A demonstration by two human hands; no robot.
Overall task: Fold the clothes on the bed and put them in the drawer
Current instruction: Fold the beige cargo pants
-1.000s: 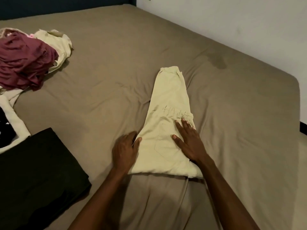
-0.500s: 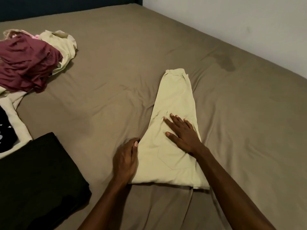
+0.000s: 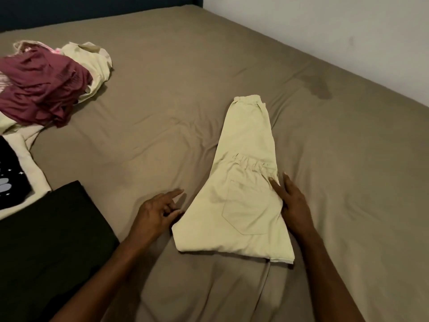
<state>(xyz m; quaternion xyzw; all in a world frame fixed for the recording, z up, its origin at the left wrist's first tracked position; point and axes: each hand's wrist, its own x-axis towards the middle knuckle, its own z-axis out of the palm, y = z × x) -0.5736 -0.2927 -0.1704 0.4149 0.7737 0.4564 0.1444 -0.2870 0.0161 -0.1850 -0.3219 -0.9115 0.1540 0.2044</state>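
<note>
Cream trousers [image 3: 243, 194], folded lengthwise into a long tapering shape, lie flat on the brown sheet of the bed [image 3: 185, 101], their narrow elastic end pointing toward the far side and their wide end nearest the person, a back pocket facing up. The left hand [image 3: 157, 212] hovers or rests just beside the trousers' left edge, fingers loosely spread with the index extended, gripping nothing; whether its fingertips touch the cloth cannot be told. The right hand [image 3: 292, 203] lies along the trousers' right edge with straight fingers pressed flat against the fabric near a gathered seam, likewise holding nothing. At the far left of the bed sits a heap of unfolded laundry: a maroon garment [image 3: 41, 89] crumpled on top of a pale cream garment [image 3: 92, 63], with a sliver of pink showing behind. Nearer, at the left edge, a white garment with a black printed panel [image 3: 14, 177] is laid out flat, and a black folded cloth [image 3: 53, 240] sits beside it in the near left corner. A dark stain [image 3: 320, 87] marks the sheet near the white wall [image 3: 348, 24]. No drawer appears in view.
</note>
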